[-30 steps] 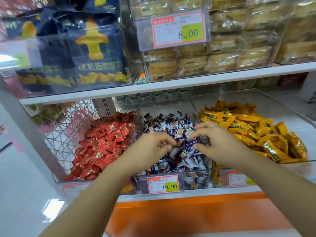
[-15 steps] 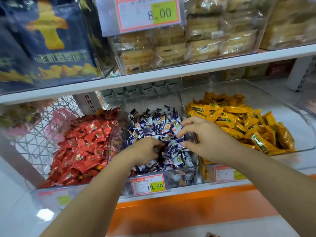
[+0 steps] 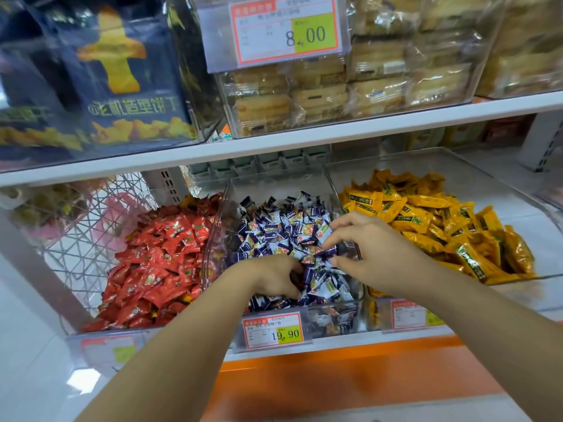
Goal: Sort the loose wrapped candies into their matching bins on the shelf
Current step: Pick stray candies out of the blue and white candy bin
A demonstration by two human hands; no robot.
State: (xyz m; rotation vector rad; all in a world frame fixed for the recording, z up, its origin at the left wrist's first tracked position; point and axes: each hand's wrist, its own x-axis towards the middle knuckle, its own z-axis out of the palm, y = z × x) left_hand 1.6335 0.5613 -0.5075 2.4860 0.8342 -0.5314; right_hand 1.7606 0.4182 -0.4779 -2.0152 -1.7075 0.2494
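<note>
Purple-white candies [image 3: 283,226] fill one bin [image 3: 274,181] of three; right hand [image 3: 374,254] pinches one, left hand [image 3: 271,278] seemingly several.

On the shelf [image 3: 350,341], side by side: the clear left bin [image 3: 100,348] holds red candies [image 3: 158,263], the middle bin [image 3: 213,248] a heap of purple-and-white candies [image 3: 283,226], and the right bin [image 3: 487,184] yellow candies [image 3: 441,226], all wrapped and loosely piled.
</note>
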